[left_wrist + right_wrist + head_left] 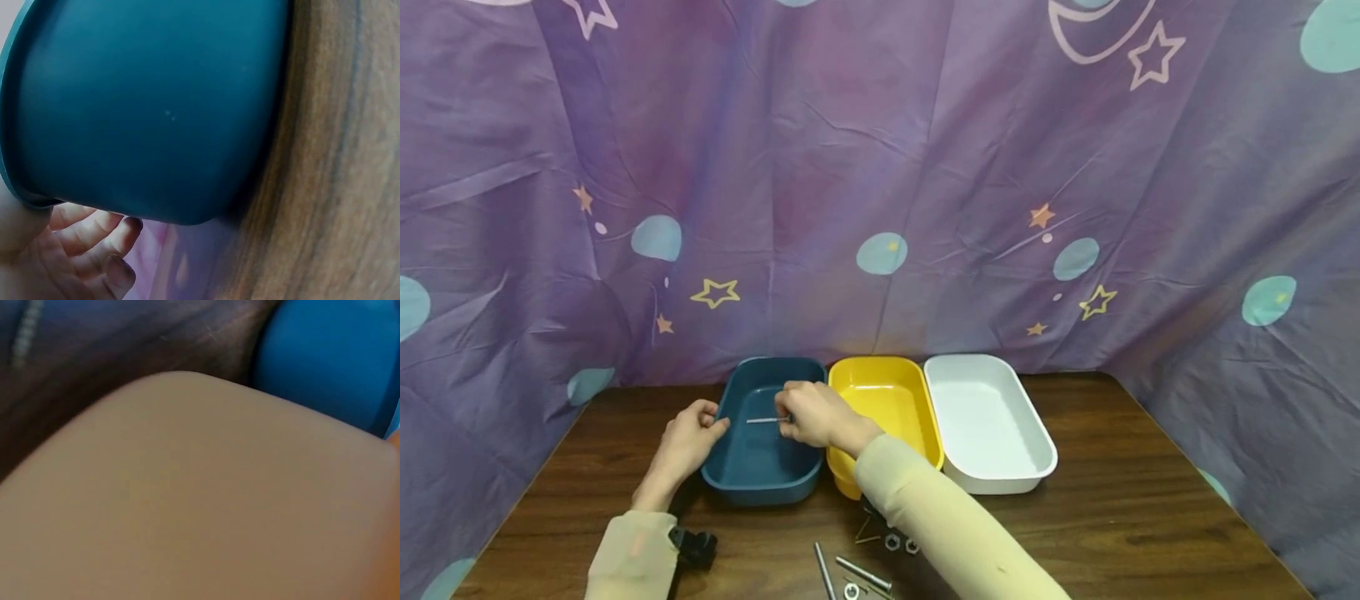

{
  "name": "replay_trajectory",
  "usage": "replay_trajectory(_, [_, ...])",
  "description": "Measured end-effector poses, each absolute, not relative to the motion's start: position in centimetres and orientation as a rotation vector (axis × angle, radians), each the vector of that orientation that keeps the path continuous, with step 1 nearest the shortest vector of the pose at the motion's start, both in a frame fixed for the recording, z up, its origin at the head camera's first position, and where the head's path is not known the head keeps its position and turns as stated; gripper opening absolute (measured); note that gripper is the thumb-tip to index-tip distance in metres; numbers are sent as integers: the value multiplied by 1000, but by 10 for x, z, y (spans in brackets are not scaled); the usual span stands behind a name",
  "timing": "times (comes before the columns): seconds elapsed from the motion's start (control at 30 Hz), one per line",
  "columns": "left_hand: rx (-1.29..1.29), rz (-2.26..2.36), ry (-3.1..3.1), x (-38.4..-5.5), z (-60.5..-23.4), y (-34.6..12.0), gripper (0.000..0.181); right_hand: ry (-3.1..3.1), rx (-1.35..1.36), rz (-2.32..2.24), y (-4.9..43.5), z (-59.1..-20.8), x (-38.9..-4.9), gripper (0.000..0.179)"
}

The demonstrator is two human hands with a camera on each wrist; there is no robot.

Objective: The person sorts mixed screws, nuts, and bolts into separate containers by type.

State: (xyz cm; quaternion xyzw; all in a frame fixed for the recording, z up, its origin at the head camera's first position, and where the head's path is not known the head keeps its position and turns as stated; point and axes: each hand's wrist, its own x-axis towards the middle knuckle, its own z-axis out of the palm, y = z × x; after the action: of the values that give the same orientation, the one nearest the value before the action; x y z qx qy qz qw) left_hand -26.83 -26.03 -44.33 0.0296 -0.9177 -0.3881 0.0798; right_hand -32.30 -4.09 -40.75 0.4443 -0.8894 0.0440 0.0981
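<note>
My right hand (812, 414) is over the dark blue tray (760, 483), fingers curled on one end of a long silver bolt (763, 421). The bolt lies level and points left, its other end hidden in the fingers. At the tray's left rim is my left hand (687, 440), thumb over the edge and fingers outside the wall. From the left wrist, the tray's outer wall (150, 112) fills much of the view, with the left hand's curled fingers (94, 240) beside it. A sleeve (187, 500) covers most of the right wrist view.
A yellow tray (931, 408) and a white tray (1048, 454) stand right of the blue one. Nearer on the wooden table (1112, 533) lie loose bolts (863, 573), nuts (892, 542) and thin brass-coloured pieces (868, 539). A purple patterned cloth (820, 183) hangs behind.
</note>
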Motion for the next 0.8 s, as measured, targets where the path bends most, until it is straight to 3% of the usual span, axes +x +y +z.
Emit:
replay_trajectory(0.63, [105, -1180, -2721, -267, -448, -261, 31, -2795, 1097, 258, -72, -418, -341, 11])
replay_trajectory(0.8, [102, -1175, -2715, -269, -446, -260, 31, -2835, 1075, 322, -72, -415, -343, 31])
